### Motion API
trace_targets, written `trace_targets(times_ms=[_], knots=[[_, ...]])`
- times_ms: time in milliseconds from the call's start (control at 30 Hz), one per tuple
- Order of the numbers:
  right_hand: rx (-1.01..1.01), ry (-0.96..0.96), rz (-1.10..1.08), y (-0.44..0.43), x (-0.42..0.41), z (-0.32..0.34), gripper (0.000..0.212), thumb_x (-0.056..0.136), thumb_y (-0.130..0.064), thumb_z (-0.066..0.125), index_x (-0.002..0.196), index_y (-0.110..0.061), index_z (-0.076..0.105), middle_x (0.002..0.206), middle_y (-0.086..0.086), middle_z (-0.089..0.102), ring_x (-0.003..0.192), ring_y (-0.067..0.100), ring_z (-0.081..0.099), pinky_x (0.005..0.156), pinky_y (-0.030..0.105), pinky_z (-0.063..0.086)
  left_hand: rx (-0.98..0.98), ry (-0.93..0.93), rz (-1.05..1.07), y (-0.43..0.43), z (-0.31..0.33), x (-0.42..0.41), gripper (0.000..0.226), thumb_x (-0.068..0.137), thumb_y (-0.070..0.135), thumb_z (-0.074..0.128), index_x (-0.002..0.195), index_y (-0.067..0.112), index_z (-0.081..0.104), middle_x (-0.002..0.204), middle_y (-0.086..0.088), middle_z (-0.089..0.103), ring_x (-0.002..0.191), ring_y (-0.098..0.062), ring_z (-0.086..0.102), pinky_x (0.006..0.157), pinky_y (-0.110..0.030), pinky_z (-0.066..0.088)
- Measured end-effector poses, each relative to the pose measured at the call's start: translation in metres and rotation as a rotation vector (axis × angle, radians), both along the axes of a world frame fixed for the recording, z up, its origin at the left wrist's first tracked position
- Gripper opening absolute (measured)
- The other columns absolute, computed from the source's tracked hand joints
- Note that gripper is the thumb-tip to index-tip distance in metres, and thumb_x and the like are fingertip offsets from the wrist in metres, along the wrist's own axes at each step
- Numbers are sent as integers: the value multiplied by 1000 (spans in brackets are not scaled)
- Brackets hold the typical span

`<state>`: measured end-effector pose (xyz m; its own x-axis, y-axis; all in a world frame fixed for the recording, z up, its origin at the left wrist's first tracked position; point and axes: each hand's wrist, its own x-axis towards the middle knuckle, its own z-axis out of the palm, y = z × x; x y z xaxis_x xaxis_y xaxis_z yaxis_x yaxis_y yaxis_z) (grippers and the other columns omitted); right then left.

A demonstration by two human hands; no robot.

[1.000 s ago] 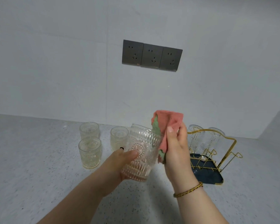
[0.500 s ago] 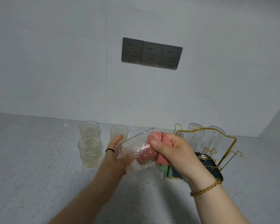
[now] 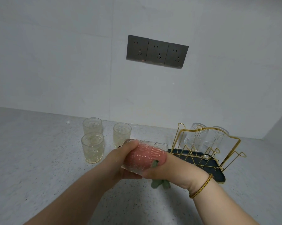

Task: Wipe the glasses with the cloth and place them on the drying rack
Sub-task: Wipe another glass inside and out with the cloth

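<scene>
My left hand (image 3: 120, 161) grips an embossed clear glass (image 3: 154, 147) lying on its side above the counter, mouth toward the right. The pink and green cloth (image 3: 143, 157) is stuffed inside the glass, with a green corner hanging below. My right hand (image 3: 174, 169) is pushed into the glass mouth with the cloth, its fingers hidden inside. Three more embossed glasses (image 3: 92, 149) stand upright on the counter to the left. The gold wire drying rack (image 3: 206, 148) on a dark tray stands at the right, with two clear glasses (image 3: 196, 137) upside down on it.
A grey speckled counter (image 3: 39, 168) runs to a pale tiled wall. Three dark wall sockets (image 3: 157, 51) sit above the glasses. A side wall closes in at the far right.
The glass has tipped from upright onto its side. The cloth, held beside the glass a second ago, has been pushed inside it by my right hand.
</scene>
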<state>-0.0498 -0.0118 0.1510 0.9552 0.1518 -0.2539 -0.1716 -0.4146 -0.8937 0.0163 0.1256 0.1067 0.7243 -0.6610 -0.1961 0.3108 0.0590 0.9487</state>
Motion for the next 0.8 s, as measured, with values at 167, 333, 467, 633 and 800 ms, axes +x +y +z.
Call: trace_targets(times_ms=[167, 333, 467, 633, 800], knots=[[529, -22, -58, -2, 2, -6, 56, 47, -10, 81, 100, -5, 64, 88, 21, 70, 73, 24, 65, 74, 35, 57, -189, -135, -94, 11, -4, 10, 66, 56, 53, 78, 112, 21, 64, 107, -4, 71, 101, -19, 67, 79, -29, 56], [521, -73, -148, 11, 4, -11, 38, 60, -18, 82, 81, 6, 62, 90, 29, 62, 75, 35, 58, 63, 34, 49, -323, -177, -1, 10, -6, 14, 81, 55, 52, 80, 116, 4, 56, 104, -12, 71, 95, -24, 68, 74, -28, 56], [-362, -430, 78, 24, -4, 2, 26, 81, 0, 53, 72, -23, 44, 65, -15, 39, 59, -13, 49, 53, 8, 37, -174, -66, 39, 6, -1, 11, 38, 70, 43, 56, 87, 11, 67, 84, -8, 75, 76, -18, 72, 67, -30, 60], [112, -160, -37, 19, -4, 3, 25, 75, 2, 54, 73, -23, 53, 51, -10, 59, 41, -3, 53, 38, 10, 37, -220, -80, -52, 14, -1, 11, 42, 65, 50, 74, 92, 19, 73, 100, -10, 73, 94, -26, 69, 81, -37, 58], [843, 80, -181, 16, 0, -5, 26, 44, -10, 69, 70, -9, 68, 67, 4, 68, 57, 14, 65, 54, 20, 54, -365, -74, -73, 20, -3, 14, 88, 36, 52, 87, 110, 15, 57, 97, -9, 72, 86, -24, 69, 66, -34, 58]])
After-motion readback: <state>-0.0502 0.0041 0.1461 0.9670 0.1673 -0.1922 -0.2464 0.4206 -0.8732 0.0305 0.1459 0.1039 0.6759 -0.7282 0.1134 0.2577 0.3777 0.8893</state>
